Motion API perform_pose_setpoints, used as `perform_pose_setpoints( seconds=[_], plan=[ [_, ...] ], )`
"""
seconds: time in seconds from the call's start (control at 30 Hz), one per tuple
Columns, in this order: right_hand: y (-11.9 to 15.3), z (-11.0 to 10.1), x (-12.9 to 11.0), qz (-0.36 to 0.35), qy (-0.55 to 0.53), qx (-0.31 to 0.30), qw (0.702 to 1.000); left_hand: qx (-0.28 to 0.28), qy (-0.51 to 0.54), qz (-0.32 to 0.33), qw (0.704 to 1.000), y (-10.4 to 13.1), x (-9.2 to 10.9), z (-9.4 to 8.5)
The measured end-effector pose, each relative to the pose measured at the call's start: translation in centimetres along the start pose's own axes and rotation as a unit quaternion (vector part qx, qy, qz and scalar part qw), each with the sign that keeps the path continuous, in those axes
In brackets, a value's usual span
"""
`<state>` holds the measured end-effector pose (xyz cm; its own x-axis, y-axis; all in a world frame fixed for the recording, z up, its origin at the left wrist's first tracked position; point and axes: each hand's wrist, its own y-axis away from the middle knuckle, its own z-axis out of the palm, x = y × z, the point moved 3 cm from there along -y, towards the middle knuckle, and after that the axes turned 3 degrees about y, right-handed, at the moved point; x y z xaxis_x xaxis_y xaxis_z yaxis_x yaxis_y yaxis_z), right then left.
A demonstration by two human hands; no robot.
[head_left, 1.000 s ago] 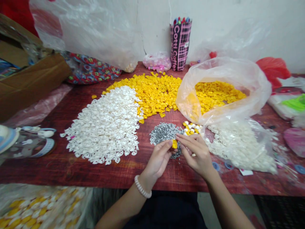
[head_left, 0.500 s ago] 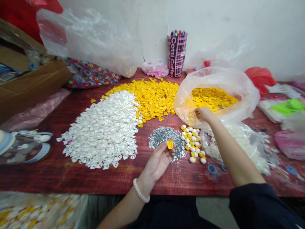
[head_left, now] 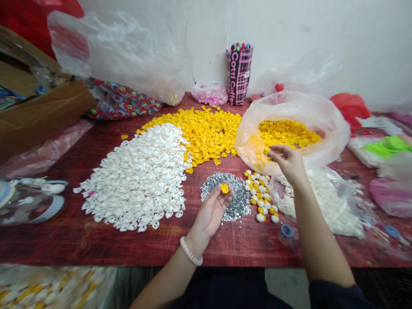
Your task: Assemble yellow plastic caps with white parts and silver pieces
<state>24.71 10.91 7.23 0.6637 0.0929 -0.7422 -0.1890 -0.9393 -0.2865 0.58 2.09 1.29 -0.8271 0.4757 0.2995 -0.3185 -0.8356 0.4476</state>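
My left hand (head_left: 208, 212) is raised over the silver bits, its thumb and fingers pinching a yellow plastic piece (head_left: 224, 189). At the near left side of a clear plastic bag (head_left: 291, 105), my right hand (head_left: 289, 165) has its fingertips together on a small yellowish piece (head_left: 266, 151), partly hidden and blurred. Yellow pieces (head_left: 286, 132) lie inside the open bag. Under and behind my left hand spreads a pile of small silver bits (head_left: 238, 210). Beside it sit several white-and-yellow egg-shaped pieces (head_left: 260, 197).
White plastic pieces (head_left: 138, 180) form a heap at left, with loose yellow pieces (head_left: 206, 133) behind. A bag of white parts (head_left: 331, 204) lies at right. A patterned bag (head_left: 238, 77) holds pens at the wall. A cardboard box (head_left: 45, 116) stands far left.
My right hand has drawn back slightly from the bag's mouth, fingers now raised with a yellowish piece at the tips. My left hand has shifted slightly left, still holding its yellow piece.
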Motion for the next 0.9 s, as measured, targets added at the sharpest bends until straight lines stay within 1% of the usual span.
perform_pose_setpoints(
  seconds=[0.03,0.1,0.17,0.2,0.27,0.3,0.33,0.4,0.5,0.57,0.63,0.7,0.77,0.83,0.9],
  plan=[
    [1.7,0.6,-1.1,0.006,-0.072,-0.034,0.997,0.01,0.006,0.013,1.0,-0.3,0.1,0.1],
    [5.2,2.0,-3.4,0.006,-0.148,-0.109,0.983,0.027,0.017,0.037,0.999,-0.7,0.2,0.2],
    [8.4,3.8,-5.2,-0.005,-0.164,-0.198,0.966,0.03,0.022,0.053,0.998,-1.0,0.4,0.5],
    [9.7,4.7,-6.0,-0.023,-0.162,-0.239,0.957,0.028,0.022,0.056,0.998,-1.1,0.4,0.6],
    [11.6,6.3,-7.2,-0.075,-0.154,-0.286,0.943,0.022,0.015,0.052,0.998,-1.1,0.3,0.8],
    [12.3,7.0,-7.7,-0.101,-0.149,-0.288,0.941,0.022,0.01,0.048,0.999,-1.1,0.2,0.9],
    [12.9,7.5,-8.0,-0.122,-0.144,-0.276,0.943,0.024,0.005,0.045,0.999,-1.1,0.1,0.9],
    [13.7,8.5,-8.6,-0.142,-0.138,-0.222,0.955,0.03,0.001,0.05,0.998,-1.0,-0.2,1.0],
    [14.9,9.4,-9.1,-0.133,-0.145,-0.127,0.972,0.038,0.002,0.069,0.997,-0.7,-0.4,1.1],
    [15.6,9.8,-9.3,-0.12,-0.143,-0.079,0.979,0.042,0.001,0.068,0.997,-0.4,-0.4,1.2],
    [16.1,9.9,-9.4,-0.111,-0.114,-0.045,0.986,0.047,0.0,0.067,0.997,-0.2,-0.4,1.2],
    [16.5,9.9,-9.4,-0.113,-0.073,-0.046,0.99,0.052,-0.004,0.082,0.995,0.0,-0.2,1.2],
    [16.6,9.8,-9.4,-0.124,-0.046,-0.078,0.988,0.054,-0.009,0.11,0.992,0.1,0.0,1.2],
    [16.5,9.5,-9.4,-0.133,-0.044,-0.112,0.984,0.054,-0.011,0.125,0.991,0.1,0.1,1.1],
    [16.1,8.6,-9.4,-0.123,-0.055,-0.125,0.983,0.043,-0.017,0.13,0.99,0.2,0.1,0.9]
  ],
)
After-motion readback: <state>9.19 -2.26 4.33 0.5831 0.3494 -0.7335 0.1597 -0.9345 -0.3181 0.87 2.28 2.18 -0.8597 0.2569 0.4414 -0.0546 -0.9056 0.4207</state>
